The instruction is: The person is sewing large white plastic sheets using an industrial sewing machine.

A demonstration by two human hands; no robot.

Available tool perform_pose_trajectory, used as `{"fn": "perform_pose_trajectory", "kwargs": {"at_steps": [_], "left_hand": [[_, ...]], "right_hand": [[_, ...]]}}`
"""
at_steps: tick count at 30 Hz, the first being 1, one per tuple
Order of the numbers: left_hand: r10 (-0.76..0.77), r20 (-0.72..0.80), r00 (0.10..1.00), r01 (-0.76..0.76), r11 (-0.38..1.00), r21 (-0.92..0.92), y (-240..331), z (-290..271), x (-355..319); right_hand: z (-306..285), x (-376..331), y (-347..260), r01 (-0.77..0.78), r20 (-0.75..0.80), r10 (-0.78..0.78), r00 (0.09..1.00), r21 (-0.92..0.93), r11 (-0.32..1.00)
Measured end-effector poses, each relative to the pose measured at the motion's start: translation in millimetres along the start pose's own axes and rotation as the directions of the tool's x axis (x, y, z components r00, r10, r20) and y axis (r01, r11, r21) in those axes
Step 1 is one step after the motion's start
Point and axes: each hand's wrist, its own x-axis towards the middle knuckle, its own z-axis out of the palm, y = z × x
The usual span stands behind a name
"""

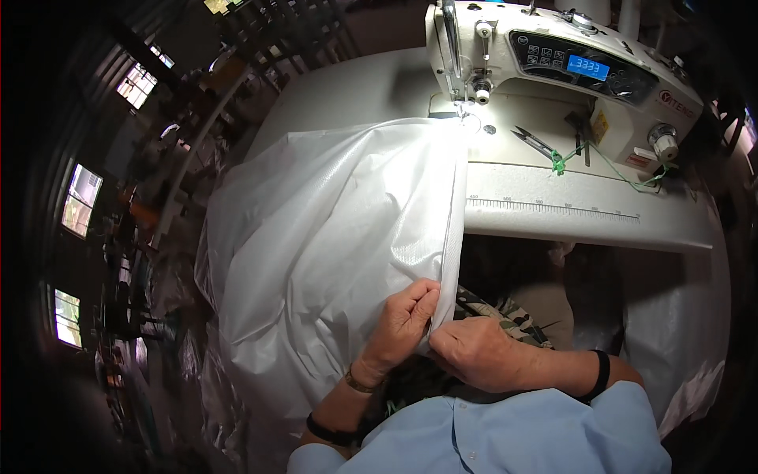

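Glossy white plastic sheet (316, 213), centre-left, is pinched at its folded edge (450, 257) by the left hand (408, 318) and right hand (480, 351), lower centre; the edge is best kept straight toward the white sewing machine (568, 63), upper right.

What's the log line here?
left hand: grips sheet edge; right hand: grips sheet edge; sheet: reaches machine; snips: on machine; screen: lit

Bare left hand (405, 322), fingers curled inward, thumb against them in a pinch; left forearm (343, 406) slanting up and rightward. Bare right hand (478, 351), closed, back uppermost, just beside the left; right forearm (559, 370) nearly level, pointing leftward.
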Motion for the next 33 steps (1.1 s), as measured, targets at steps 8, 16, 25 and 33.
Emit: {"fn": "perform_pose_trajectory", "kwargs": {"at_steps": [8, 16, 25, 33], "left_hand": [[-0.074, -0.164, 0.984, 0.084, 0.995, 0.055, 28.3, -26.7, -2.5], [0.291, 0.351, 0.890, -0.454, 0.640, 0.620, 137.2, -53.0, 41.7], [0.280, 0.543, 0.792, -0.605, 0.235, 0.761, 21.2, -39.3, 13.7], [0.493, 0.158, 0.855, -0.386, 0.402, 0.830, -40.2, -25.8, -1.2]], "right_hand": [[15.1, 8.0, 41.8, -0.100, -0.198, 0.276, 0.941, 0.615, 0.782], [111.4, 162.3, 86.1, 0.047, 0.039, -0.109, 0.993, 0.724, 0.688], [156.0, 85.3, 93.2, -0.381, 0.268, 0.274, 0.924, 0.565, 0.732], [-32.4, 76.5, 107.8, -0.249, 0.633, 0.110, 0.767, 0.135, 0.959]]}}
